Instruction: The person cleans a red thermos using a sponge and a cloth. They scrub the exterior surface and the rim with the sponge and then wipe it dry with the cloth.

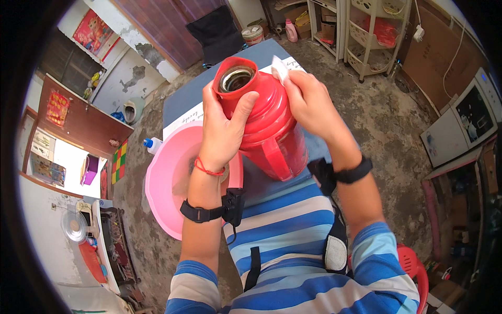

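A red thermos flask [275,152] with a side handle tilts over the table, its uncapped mouth [237,80] facing up toward me. My left hand [225,123] wraps round its neck, thumb across the front. Closed fingers of my right hand [312,102] pinch a crumpled white cloth [280,69] beside the flask's upper right shoulder; whether it is fabric or paper is unclear. Below my left forearm sits a pink basin [162,183], partly covered by that arm, with something brownish in its bottom. A white bottle with a blue cap [151,144] stands at the basin's far left edge.
The flask and basin are over a small table with a blue-grey top [183,107]. A dark chair [215,34] is behind it. At the far right stands a tiered plastic rack [366,39]; a white cabinet [447,128] is along the right. Part of a red chair [415,267] shows beside me.
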{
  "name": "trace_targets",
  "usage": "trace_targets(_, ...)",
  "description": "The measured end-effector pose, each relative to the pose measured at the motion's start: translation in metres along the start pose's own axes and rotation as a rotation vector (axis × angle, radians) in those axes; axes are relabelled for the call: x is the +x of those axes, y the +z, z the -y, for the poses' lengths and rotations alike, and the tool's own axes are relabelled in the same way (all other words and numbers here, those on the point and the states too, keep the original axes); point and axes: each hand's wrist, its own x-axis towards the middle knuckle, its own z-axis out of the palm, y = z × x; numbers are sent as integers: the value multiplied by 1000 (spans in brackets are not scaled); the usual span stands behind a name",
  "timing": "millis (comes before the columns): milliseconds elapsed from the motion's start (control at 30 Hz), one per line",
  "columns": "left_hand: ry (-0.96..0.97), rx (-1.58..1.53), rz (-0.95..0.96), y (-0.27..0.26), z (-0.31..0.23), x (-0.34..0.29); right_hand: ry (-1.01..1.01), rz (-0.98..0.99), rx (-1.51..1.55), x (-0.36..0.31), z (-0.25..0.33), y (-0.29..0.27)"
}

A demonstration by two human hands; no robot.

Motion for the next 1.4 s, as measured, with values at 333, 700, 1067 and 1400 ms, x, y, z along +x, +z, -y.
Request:
trace_targets(333,23,15,-33,-4,6,0,358,369,169,16,-5,-4)
trace_targets(700,-7,-19,-45,3,-2,-1,-33,-47,-125,-84,40,-2)
trace_targets(1067,8,6,-79,2,17,2,117,-46,-9,-46,18,-1)
trace_targets(1400,33,26,-111,6,22,2,-31,-62,-187,-62,44,-3)
